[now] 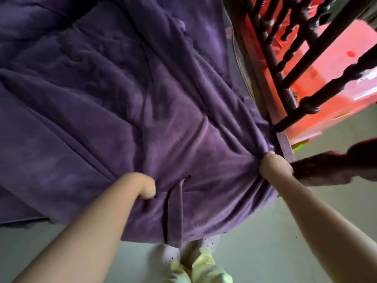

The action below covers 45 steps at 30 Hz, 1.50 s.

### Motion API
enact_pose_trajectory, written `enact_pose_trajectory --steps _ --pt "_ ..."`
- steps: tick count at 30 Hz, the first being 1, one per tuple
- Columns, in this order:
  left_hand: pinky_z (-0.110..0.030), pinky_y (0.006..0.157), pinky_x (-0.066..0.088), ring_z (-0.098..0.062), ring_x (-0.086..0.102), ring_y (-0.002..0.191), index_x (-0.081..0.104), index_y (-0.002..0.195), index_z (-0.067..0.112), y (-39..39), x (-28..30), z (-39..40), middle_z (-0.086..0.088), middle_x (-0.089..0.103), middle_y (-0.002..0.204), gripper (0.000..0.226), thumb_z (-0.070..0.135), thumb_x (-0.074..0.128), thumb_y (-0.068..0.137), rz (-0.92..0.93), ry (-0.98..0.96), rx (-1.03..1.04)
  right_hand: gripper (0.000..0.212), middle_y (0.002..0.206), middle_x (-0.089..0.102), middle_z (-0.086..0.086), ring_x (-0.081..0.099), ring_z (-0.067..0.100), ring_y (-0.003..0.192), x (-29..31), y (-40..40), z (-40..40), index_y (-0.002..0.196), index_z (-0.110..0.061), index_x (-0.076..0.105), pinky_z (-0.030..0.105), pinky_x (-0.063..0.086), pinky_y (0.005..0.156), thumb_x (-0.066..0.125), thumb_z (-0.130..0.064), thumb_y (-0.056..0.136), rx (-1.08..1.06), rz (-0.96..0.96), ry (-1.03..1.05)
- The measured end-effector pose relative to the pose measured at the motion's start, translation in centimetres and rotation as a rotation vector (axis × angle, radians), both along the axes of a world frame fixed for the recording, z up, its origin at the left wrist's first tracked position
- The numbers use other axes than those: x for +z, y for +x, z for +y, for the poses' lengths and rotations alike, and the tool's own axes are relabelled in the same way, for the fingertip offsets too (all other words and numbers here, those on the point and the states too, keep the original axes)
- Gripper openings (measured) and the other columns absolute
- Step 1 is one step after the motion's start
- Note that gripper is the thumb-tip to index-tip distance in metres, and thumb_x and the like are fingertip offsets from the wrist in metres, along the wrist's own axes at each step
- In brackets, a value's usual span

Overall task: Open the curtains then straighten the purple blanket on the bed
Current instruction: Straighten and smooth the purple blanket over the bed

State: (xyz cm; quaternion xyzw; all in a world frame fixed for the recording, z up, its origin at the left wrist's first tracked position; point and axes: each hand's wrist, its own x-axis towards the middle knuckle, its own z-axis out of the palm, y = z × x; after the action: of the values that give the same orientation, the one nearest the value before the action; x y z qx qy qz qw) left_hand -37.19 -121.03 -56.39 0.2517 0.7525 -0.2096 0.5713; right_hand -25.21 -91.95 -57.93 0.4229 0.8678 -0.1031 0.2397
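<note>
Pale yellow trousers [201, 266] stand on grey-green floor [255, 237]. Left hand [145, 187] fists the plush purple blanket [126, 119] (creased, covering the bed); right hand [274, 167] bunches its corner beside the dark turned-wood footboard [285, 64].

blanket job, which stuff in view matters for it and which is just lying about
Part of the job:
blanket, gripped along its near edge
left hand
right hand

Just around:
wooden rail beside the bed
red sheet behind the rail
floor
</note>
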Motion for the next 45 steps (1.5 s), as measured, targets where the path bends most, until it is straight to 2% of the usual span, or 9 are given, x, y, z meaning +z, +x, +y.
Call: enact_pose_trajectory --steps 2,6,11,15,20,28,36,41,45 --pt "-0.038 0.083 0.052 -0.029 0.062 0.088 0.065 0.106 -0.005 0.1 -0.2 1.5 -0.023 0.067 0.111 0.032 0.006 0.046 0.083 0.094 0.093 0.073 0.04 0.134 0.052 0.017 0.049 0.036 0.123 0.0 -1.8 -0.6 0.127 -0.003 0.045 0.044 0.042 0.098 0.041 -0.014 0.089 0.001 -0.1 0.018" --pt "-0.041 0.095 0.048 -0.032 0.054 0.114 0.06 0.111 0.011 -2.3 0.6 4.3 -0.012 0.058 0.126 0.032 0.011 0.04 0.085 0.307 0.303 0.194 0.045 0.133 0.054 0.009 0.05 0.03 0.123 1.6 -5.1 -0.5 0.127 -0.014 0.052 0.042 0.045 0.095 0.049 -0.018 0.083 0.174 -0.227 0.069" --pt "-0.037 0.09 0.046 -0.033 0.052 0.116 0.054 0.119 0.017 -8.7 2.6 5.0 -0.012 0.054 0.127 0.033 0.018 0.042 0.089 0.624 0.423 0.34 0.035 0.124 0.06 0.014 0.055 0.033 0.116 4.3 -11.2 -0.8 0.115 -0.011 0.058 0.037 0.048 0.089 0.049 -0.022 0.083 0.436 -0.038 0.031" --pt "-0.037 0.086 0.046 -0.035 0.053 0.114 0.052 0.119 0.016 -15.1 3.4 4.7 -0.012 0.057 0.126 0.032 0.018 0.045 0.088 0.734 0.445 0.419 0.031 0.123 0.059 0.015 0.053 0.034 0.116 6.2 -18.6 -1.9 0.113 -0.01 0.059 0.039 0.047 0.091 0.049 -0.022 0.087 0.664 0.049 0.115" --pt "-0.038 0.078 0.045 -0.036 0.054 0.111 0.045 0.123 0.016 -23.3 3.7 4.1 -0.014 0.06 0.119 0.036 0.016 0.046 0.087 0.785 0.517 0.489 0.032 0.121 0.059 0.018 0.053 0.035 0.114 7.4 -29.3 -3.0 0.112 -0.006 0.059 0.041 0.048 0.086 0.046 -0.022 0.088 0.687 0.135 0.118" --pt "-0.04 0.09 0.045 -0.033 0.046 0.122 0.042 0.124 0.012 -36.8 1.5 3.4 -0.012 0.053 0.131 0.039 0.021 0.05 0.087 0.817 0.508 0.444 0.035 0.122 0.053 0.017 0.045 0.034 0.117 4.5 -44.0 -5.4 0.114 -0.005 0.053 0.043 0.046 0.086 0.051 -0.028 0.087 0.608 0.355 0.076" --pt "-0.043 0.1 0.04 -0.035 0.042 0.125 0.041 0.129 0.008 -44.7 -1.8 4.0 -0.015 0.049 0.134 0.046 0.02 0.051 0.086 0.754 0.518 0.535 0.093 0.148 0.026 0.019 0.023 0.035 0.138 1.2 -56.7 -6.3 0.142 -0.01 0.017 0.051 0.027 0.108 0.065 -0.052 0.075 0.487 0.416 0.083" --pt "-0.042 0.101 0.039 -0.038 0.044 0.124 0.037 0.134 0.005 -49.0 -2.0 5.1 -0.021 0.049 0.134 0.052 0.018 0.053 0.086 0.766 0.6 0.654 0.092 0.129 0.049 0.021 0.05 0.037 0.115 0.1 -62.1 -5.5 0.147 -0.016 -0.007 0.041 0.043 0.087 0.057 -0.039 0.086 0.484 0.386 -0.082" --pt "-0.042 0.101 0.037 -0.038 0.043 0.125 0.032 0.138 0.005 -53.0 -1.6 7.7 -0.022 0.048 0.136 0.055 0.018 0.051 0.088 0.822 0.711 0.779 0.07 0.109 0.06 0.022 0.062 0.043 0.089 1.5 -62.3 0.1 0.145 -0.038 0.009 0.04 0.048 0.069 0.048 -0.024 0.088 0.671 0.585 -0.04"
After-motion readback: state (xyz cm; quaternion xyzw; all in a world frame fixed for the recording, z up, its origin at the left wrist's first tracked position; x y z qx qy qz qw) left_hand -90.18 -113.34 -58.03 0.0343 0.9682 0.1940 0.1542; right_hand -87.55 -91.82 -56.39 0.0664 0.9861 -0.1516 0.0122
